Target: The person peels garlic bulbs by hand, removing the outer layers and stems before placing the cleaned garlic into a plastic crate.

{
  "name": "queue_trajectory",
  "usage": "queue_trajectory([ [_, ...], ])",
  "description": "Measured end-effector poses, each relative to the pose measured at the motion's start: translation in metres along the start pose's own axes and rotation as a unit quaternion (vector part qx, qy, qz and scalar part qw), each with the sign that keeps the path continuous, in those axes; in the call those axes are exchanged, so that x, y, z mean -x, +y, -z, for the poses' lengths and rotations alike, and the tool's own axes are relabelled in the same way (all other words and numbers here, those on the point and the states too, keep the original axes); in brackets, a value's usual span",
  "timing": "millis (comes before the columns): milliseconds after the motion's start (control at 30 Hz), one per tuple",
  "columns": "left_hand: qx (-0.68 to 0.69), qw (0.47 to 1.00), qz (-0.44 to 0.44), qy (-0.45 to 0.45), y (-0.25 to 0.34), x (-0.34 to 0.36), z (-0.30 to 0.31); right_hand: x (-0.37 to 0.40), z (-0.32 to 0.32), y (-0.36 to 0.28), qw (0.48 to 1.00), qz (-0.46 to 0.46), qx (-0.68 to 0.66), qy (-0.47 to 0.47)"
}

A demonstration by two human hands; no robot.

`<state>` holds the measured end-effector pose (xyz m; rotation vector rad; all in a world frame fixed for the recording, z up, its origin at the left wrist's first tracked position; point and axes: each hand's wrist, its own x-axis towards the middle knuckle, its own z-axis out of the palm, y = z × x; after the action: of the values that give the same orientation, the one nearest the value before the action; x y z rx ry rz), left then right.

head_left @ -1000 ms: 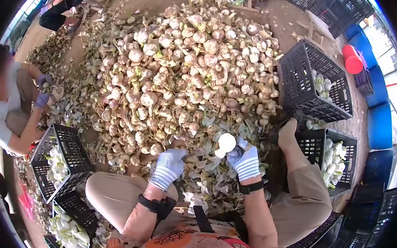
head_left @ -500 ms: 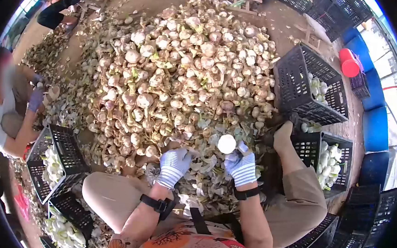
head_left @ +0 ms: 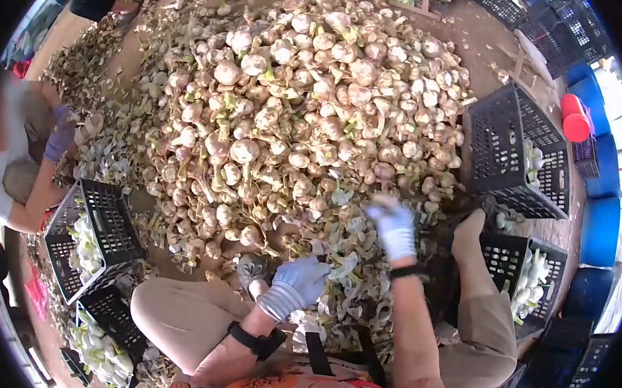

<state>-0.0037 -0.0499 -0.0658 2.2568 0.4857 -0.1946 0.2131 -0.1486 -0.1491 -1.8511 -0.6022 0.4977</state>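
Observation:
My left hand (head_left: 303, 280), in a striped glove, is low over the papery garlic peelings (head_left: 350, 298) in front of my lap. Its fingers look curled; whatever they may hold is hidden beneath the hand. My right hand (head_left: 391, 227), also gloved, is over the near right edge of the garlic heap (head_left: 294, 121), and motion smears its fingers. No bulb shows in it. The heap's bulbs are unpeeled, with stalks and brown dirt on them.
At right stand a black crate (head_left: 484, 148) and a lower crate of white peeled garlic (head_left: 532, 281). Two more garlic crates stand left, one a black crate (head_left: 118, 216). A co-worker (head_left: 18, 152) sits beyond them. A red container (head_left: 576, 119) is near blue barrels (head_left: 601, 229).
The white bulb that was at my right hand is out of sight. That hand has moved forward; my left hand has shifted right and toward me. The whole view has shifted slightly.

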Motion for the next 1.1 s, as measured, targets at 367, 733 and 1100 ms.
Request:
queue_trajectory([
  [367,0.273,0.951,0.049,0.136,-0.014,-0.013,-0.002,0.020,-0.050,0.018,0.924,-0.327,-0.199,-0.023],
  [733,0.449,0.877,0.062,0.162,0.011,0.005,0.014,0.092,-0.032,-0.069,0.977,-0.137,-0.149,-0.063],
  [1100,0.052,0.967,-0.084,0.235,0.012,0.012,0.012,0.094,-0.031,-0.108,0.911,-0.281,-0.290,-0.082],
])
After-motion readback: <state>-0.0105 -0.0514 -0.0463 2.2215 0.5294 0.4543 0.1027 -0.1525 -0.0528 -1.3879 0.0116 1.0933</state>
